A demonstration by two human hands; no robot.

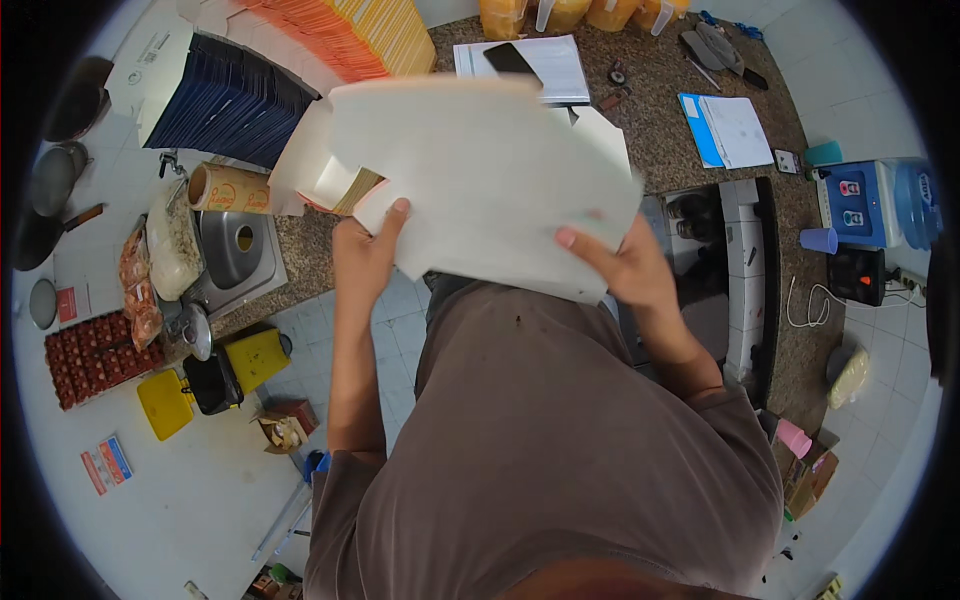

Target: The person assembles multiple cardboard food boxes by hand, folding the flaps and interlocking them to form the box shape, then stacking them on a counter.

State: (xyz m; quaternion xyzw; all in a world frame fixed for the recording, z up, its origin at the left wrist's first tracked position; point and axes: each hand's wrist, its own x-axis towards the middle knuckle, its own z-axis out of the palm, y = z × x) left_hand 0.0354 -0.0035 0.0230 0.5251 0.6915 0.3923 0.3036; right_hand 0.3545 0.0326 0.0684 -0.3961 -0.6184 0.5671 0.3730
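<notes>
A large white die-cut cardboard sheet (pixel 480 170) with angled edges and flaps is held up in front of my body, slightly blurred. My left hand (pixel 368 250) grips its lower left edge, thumb on top and fingers hidden beneath. On the other side, my right hand (pixel 622 262) pinches the lower right edge the same way. Under the sheet's left part, more white cardboard (pixel 310 160) shows with a brown inner edge. What lies directly below the sheet is covered by it.
Stacks of dark blue cardboard (pixel 230 100) and orange-yellow cardboard (pixel 350 40) stand at the far left. A paper roll (pixel 228 188) lies beside the steel sink (pixel 238 250). Behind are a phone (pixel 512 62) on papers and a blue folder (pixel 703 130). A stove (pixel 690 260) sits at right.
</notes>
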